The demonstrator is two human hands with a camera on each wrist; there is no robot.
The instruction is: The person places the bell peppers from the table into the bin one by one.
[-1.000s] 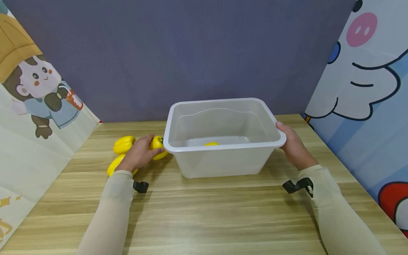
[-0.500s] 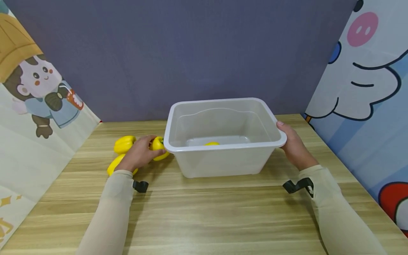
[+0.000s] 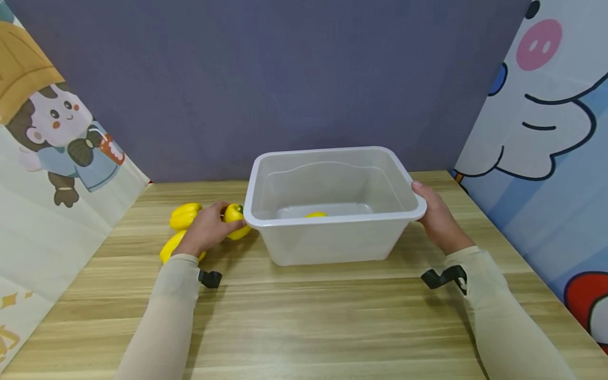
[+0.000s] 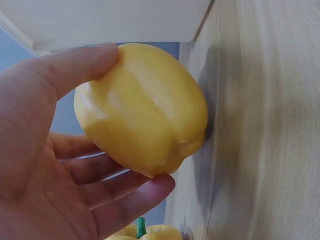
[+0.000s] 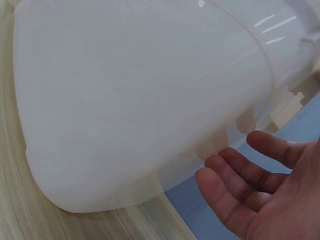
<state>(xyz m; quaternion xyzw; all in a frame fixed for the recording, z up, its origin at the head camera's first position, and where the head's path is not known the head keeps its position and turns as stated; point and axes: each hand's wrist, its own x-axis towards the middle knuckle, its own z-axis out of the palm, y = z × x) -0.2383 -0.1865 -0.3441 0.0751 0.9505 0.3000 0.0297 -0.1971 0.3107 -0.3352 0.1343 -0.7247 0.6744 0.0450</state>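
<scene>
My left hand (image 3: 204, 229) grips a yellow bell pepper (image 3: 234, 214) just left of the white plastic bin (image 3: 332, 243). In the left wrist view, the thumb lies on one side of that glossy bell pepper (image 4: 145, 110) and the fingers curl behind it, close to the table. At the bin's right end my right hand (image 3: 439, 219) holds the rim, thumb on top and fingers below. The right wrist view has those fingers (image 5: 235, 180) bent against the bin's outer wall (image 5: 125, 110). Inside the bin a yellow piece (image 3: 315, 214) shows, mostly hidden by the front wall.
Two more yellow bell peppers, a far one (image 3: 184, 216) and a near one (image 3: 172, 246), lie left of my left hand, which partly covers the near one. The wooden table (image 3: 313, 322) meets a grey-blue back panel (image 3: 294, 79). Printed cartoon panels stand at both sides.
</scene>
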